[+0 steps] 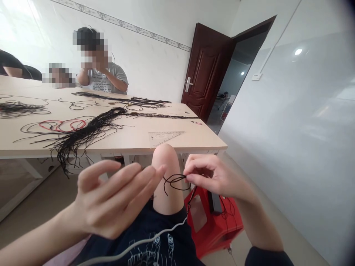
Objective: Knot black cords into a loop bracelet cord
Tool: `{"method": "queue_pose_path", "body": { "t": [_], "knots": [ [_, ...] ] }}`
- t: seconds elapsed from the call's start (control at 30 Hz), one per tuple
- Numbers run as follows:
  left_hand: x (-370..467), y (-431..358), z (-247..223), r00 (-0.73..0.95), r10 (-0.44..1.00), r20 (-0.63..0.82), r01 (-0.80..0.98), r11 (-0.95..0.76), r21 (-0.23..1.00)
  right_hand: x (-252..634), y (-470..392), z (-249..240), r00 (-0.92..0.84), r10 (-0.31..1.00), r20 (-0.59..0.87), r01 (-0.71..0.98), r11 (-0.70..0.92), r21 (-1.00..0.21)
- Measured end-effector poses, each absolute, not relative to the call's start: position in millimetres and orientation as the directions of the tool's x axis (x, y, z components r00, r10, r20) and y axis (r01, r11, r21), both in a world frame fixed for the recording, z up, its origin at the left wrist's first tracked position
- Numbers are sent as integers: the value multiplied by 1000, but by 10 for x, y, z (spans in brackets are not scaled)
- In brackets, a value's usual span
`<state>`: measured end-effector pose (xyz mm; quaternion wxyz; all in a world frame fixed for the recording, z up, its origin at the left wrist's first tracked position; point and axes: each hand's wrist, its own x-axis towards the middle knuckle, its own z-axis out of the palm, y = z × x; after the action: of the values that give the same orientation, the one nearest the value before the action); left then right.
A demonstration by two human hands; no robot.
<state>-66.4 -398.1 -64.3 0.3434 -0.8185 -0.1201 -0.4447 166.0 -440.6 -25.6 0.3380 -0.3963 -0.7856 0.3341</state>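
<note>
My right hand (216, 176) pinches a thin black cord (175, 180) between thumb and fingertips. The cord is gathered into small loops, with a loose end hanging down on the left side, over my bare knee. My left hand (116, 197) is held up to the left of these loops, fingers stretched out. One fingertip of it comes close to the cord; whether they touch I cannot tell. Behind both hands, a big bundle of black cords (91, 127) lies on the table (133, 142), its ends drooping over the front edge.
A clear set square (165, 137) and a red cord (62, 127) lie on the table among more black cords (22, 108). Across it sits a person in a grey shirt (111, 75). By my leg stands a red stool (219, 232) with a black box (215, 203). A pale cable (144, 240) crosses my lap.
</note>
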Motion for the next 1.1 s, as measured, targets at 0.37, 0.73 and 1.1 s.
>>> {"method": "queue_pose_path", "body": {
  "t": [0.37, 0.73, 1.1],
  "knots": [
    [-368, -3716, -520, 439, 351, 827, 176, -936, 303, 1638, -4425, -254, -505, 825, 254, 373, 474, -798],
    [-212, -3802, -584, 456, 755, 471, -82, -491, 867, 1637, -4392, -290, -457, 862, 219, 412, 423, -807],
    [-303, -3917, -676, 192, 675, 712, -22, -722, 691, 1645, -4335, -369, -399, 885, 240, 355, 390, -850]
  ]
}}
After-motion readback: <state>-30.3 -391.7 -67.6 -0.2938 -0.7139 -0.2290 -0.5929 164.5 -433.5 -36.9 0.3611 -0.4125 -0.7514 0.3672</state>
